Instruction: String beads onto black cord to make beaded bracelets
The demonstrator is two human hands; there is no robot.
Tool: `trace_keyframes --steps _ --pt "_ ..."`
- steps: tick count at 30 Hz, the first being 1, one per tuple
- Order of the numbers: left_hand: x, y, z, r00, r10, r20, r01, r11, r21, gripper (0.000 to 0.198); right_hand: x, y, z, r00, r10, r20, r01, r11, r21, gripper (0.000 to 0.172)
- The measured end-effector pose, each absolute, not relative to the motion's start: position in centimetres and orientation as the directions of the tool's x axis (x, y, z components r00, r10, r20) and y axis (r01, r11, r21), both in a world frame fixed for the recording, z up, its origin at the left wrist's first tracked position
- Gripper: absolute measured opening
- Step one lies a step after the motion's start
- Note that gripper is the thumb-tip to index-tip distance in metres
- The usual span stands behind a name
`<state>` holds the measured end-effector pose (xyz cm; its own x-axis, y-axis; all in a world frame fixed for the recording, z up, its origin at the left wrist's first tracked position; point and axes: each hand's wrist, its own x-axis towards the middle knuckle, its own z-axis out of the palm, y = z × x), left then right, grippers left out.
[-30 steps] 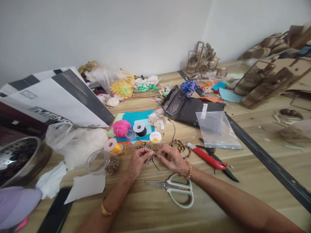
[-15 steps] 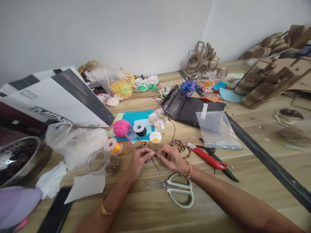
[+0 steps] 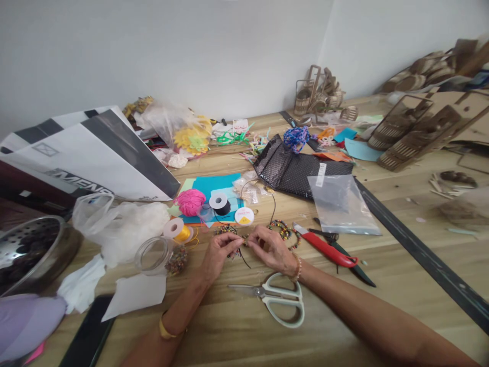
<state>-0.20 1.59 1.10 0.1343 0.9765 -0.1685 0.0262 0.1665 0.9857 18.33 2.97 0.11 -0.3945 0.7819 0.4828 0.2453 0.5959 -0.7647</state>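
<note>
My left hand (image 3: 219, 255) and my right hand (image 3: 269, 248) meet fingertip to fingertip over the middle of the table, both closed in a pinch. Between them runs a thin black cord (image 3: 245, 261) with small beads; its end hangs below the fingers. Coils of multicoloured bead strings (image 3: 284, 229) lie behind and beside my right hand. More small beads (image 3: 225, 229) sit behind my left hand, partly hidden. Scissors with pale handles (image 3: 284, 300) rest in front, blades pointing left. A spool of black cord (image 3: 220, 203) stands behind the hands.
Left are a yellow thread spool (image 3: 179, 231), a jar of beads (image 3: 176, 259), a plastic bag (image 3: 126, 229), a phone (image 3: 86, 331) and a metal colander (image 3: 57, 255). Right are a red-handled knife (image 3: 336, 250), a clear pouch (image 3: 344, 204) and a black bubble mailer (image 3: 296, 173). Pink yarn (image 3: 191, 202) lies behind.
Almost nothing differs. Both hands keep their pinch in the same spot, with the right fingers shifted very slightly.
</note>
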Motion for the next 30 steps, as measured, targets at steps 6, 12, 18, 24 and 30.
trace_keyframes --steps 6,12,18,24,30 --pt "-0.08 1.66 1.08 0.12 0.978 -0.172 0.023 0.171 0.985 0.023 18.27 2.99 0.06 -0.389 0.759 0.522 0.214 0.626 -0.75 0.013" --pt "0.07 1.59 1.35 0.127 0.979 -0.161 0.024 0.159 0.987 0.02 18.25 2.99 0.13 -0.39 0.747 0.538 0.201 0.64 -0.742 0.012" --pt "0.09 1.61 1.45 0.122 0.979 -0.165 0.021 0.163 0.986 0.018 18.29 3.06 0.03 -0.381 0.744 0.549 0.207 0.647 -0.734 0.012" --pt "0.07 1.56 1.25 0.129 0.978 -0.161 0.02 0.16 0.987 0.018 18.32 3.03 0.02 -0.387 0.743 0.547 0.199 0.646 -0.737 0.01" --pt "0.13 1.49 1.14 0.13 0.979 -0.16 0.016 0.159 0.987 0.02 18.28 3.01 0.07 -0.377 0.737 0.561 0.203 0.657 -0.726 0.011"
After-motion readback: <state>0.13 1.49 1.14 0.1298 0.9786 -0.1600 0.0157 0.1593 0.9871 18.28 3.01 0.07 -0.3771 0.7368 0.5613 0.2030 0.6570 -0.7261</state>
